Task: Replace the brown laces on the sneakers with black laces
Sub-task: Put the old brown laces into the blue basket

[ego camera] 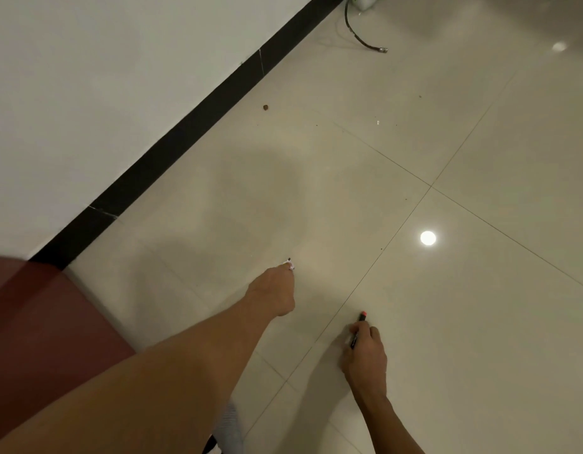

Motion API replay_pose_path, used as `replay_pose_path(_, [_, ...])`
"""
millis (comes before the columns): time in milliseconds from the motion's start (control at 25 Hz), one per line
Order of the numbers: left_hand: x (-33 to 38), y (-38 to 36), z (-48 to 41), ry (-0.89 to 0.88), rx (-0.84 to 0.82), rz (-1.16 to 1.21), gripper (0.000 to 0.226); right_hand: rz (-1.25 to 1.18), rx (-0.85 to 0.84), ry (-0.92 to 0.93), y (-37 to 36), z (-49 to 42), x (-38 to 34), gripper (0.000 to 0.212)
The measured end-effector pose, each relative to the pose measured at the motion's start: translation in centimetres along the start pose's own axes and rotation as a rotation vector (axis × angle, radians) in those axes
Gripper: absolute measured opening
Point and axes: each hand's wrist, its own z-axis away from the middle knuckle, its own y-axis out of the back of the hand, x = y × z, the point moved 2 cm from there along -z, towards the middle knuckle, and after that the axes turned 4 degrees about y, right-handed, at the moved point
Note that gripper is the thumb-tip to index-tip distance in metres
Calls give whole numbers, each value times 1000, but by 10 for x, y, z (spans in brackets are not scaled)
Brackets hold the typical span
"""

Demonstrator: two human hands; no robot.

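Note:
No laces show in the head view. My left hand (273,291) reaches forward low over the tiled floor (480,322), its fingers closed on a small white and pink scrap (289,265) at the fingertips. My right hand (365,355) rests near the floor to the right, shut on a black pen-like stick (358,329) with a red-orange tip pointing away from me. A grey-white fabric thing (232,427) with a black and white edge peeks out from under my left forearm at the bottom edge; I cannot tell whether it is a sneaker.
A white wall (103,93) with a black skirting board (192,126) runs diagonally on the left. A dark red seat (38,322) fills the lower left. A black hose (365,40) with a metal end lies at the top. Small crumbs (265,107) dot the floor.

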Motion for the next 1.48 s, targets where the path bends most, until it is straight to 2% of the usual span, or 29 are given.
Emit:
replay_pose_path(160, [-1, 23, 29, 35, 133, 46, 31, -112, 74, 23, 11, 11, -35, 22])
replay_pose_path(440, [0, 61, 80, 10, 242, 182, 4, -369, 176, 50, 37, 38, -91, 20])
replay_pose_path(600, [-7, 103, 127, -15, 283, 246, 20, -458, 234, 136, 79, 70, -146, 15])
replay_pose_path(800, [-23, 157, 205, 14, 393, 376, 10, -550, 248, 270, 127, 119, -217, 26])
replay_pose_path(920, [-30, 181, 259, 1, 506, 453, 14, -569, 229, 377, 153, 155, -254, 29])
replay_pose_path(1280, [-73, 239, 457, -52, 801, 989, 10, -690, 239, 735, 264, 295, -379, 34])
replay_pose_path(1480, [-131, 248, 563, -44, 1017, 1076, 12, -731, 199, 888, 279, 380, -427, 33])
